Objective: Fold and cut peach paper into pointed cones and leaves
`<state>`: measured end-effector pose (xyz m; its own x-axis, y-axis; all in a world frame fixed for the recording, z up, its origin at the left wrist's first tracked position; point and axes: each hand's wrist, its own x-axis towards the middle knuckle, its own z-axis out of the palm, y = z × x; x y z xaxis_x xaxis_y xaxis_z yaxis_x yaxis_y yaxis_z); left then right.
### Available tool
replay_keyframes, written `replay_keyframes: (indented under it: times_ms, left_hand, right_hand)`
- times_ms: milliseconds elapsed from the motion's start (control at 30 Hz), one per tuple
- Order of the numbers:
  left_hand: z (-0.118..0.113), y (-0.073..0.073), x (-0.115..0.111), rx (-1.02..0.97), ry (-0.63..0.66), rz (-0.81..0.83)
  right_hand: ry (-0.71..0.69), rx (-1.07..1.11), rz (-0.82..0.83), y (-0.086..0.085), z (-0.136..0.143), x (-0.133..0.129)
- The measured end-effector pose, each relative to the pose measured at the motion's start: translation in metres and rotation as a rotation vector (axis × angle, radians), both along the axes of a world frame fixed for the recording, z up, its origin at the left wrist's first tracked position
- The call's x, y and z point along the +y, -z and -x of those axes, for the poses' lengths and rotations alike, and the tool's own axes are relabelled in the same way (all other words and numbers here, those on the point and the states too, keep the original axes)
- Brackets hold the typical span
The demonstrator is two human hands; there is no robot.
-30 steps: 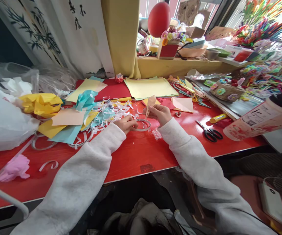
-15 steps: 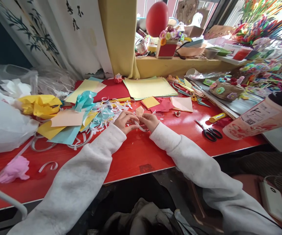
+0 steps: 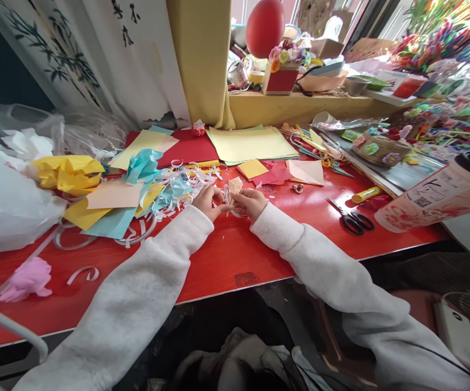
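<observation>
My two hands meet over the red table (image 3: 214,255). My left hand (image 3: 211,203) is closed, thumb and fingertips pinched on a thin white paper strip (image 3: 226,194) that curves up between the hands. My right hand (image 3: 251,203) is closed too, its fingertips at the base of a small folded piece of peach paper (image 3: 235,185), which stands up between the hands. Part of the strip loops below my right fingers. The fingers hide how strip and folded paper meet.
White and blue paper scraps (image 3: 177,190) lie left of my hands, beside coloured sheets (image 3: 114,194). Black-handled scissors (image 3: 352,220), a yellow glue stick (image 3: 365,194) and a pink cup (image 3: 426,193) are on the right. Yellow paper (image 3: 253,144) lies behind.
The white strip now curves upward beside the peach paper, where before it lay lower between my hands. My left fingers have shifted and opened into a rounder pinch. The view has moved slightly.
</observation>
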<state>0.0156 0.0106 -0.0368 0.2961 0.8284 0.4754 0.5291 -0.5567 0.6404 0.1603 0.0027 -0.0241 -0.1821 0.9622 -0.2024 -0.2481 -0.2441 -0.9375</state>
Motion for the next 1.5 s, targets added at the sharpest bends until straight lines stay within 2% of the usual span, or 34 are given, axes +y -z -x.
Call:
replay_keyframes:
  times_ms: [133,300,400,600,767,933,1000,1167,1300,1400,1500]
  left_hand:
    - [-0.001,-0.006,-0.006,0.014,0.053,-0.073]
    - [-0.003,-0.021,-0.018,-0.048,0.062,0.014]
    - [-0.002,-0.032,-0.022,-0.185,0.061,-0.006]
    - [0.005,-0.048,-0.022,-0.278,0.097,-0.227]
    - [0.006,-0.055,-0.025,-0.378,0.191,-0.158]
    - [0.002,-0.057,-0.031,-0.517,0.311,0.09]
    - [-0.001,-0.056,-0.033,-0.546,0.321,0.16]
    - [-0.006,-0.052,-0.035,-0.544,0.259,0.206]
    - [-0.004,-0.051,-0.03,-0.506,0.182,0.248]
    - [-0.002,-0.047,-0.026,-0.492,0.201,0.302]
    - [-0.002,-0.042,-0.024,-0.458,0.218,0.306]
  right_hand:
    - [0.026,0.008,-0.001,-0.001,-0.001,0.001]
    - [0.069,0.039,-0.009,-0.002,-0.003,0.003]
    - [0.114,0.028,-0.091,-0.003,-0.005,0.004]
    - [0.227,-0.002,-0.358,-0.008,-0.012,0.006]
    - [0.214,-0.041,-0.384,-0.009,-0.012,0.006]
    - [0.138,-0.076,-0.45,-0.007,-0.006,0.001]
    - [0.088,-0.134,-0.485,-0.006,-0.004,-0.002]
    - [-0.03,-0.254,-0.557,-0.003,0.0,-0.008]
    - [-0.01,-0.272,-0.51,-0.002,0.001,-0.007]
    - [-0.019,-0.281,-0.493,-0.001,0.001,-0.005]
    - [-0.008,-0.352,-0.55,-0.001,0.0,-0.006]
